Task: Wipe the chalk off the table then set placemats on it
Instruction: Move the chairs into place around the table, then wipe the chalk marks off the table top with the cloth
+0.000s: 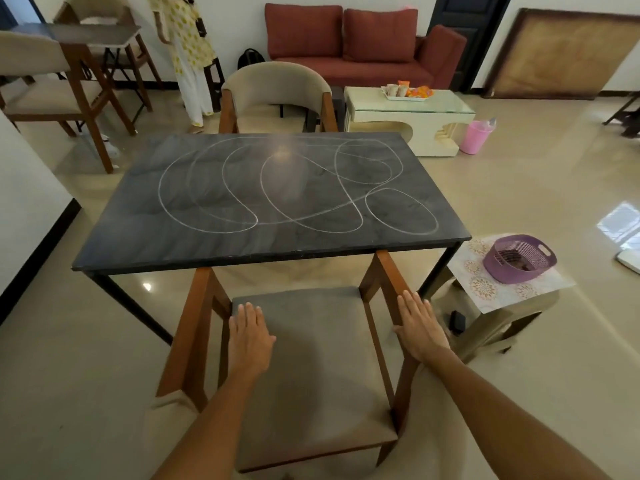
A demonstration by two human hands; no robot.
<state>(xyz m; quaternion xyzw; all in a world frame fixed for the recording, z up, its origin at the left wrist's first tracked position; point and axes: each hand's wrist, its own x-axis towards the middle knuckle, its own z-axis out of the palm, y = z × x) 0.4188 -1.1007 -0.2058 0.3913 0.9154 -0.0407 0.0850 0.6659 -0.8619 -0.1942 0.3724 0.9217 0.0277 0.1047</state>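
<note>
Nearest, both bare forearms reach in from the bottom edge, cut off above the elbow. The left hand (pixel 250 336) lies flat and open on the grey padded seat of a wooden chair (pixel 304 368), gripping nothing. The right hand (pixel 419 327) rests open, fingers spread, on the chair's right arm, not closed around it. The chair's front tucks under the table (pixel 194 247), a dark, smooth, stone-like slab on thin black legs. White chalk (pixel 277 188) loops in overlapping ovals across most of the top, unwiped. To the right, a low stool carries patterned placemats (pixel 474 268) under a purple slotted basket (pixel 519 259); its contents are hard to make out. Beyond the table stand a beige curved chair and a red sofa (pixel 363 46).
</note>
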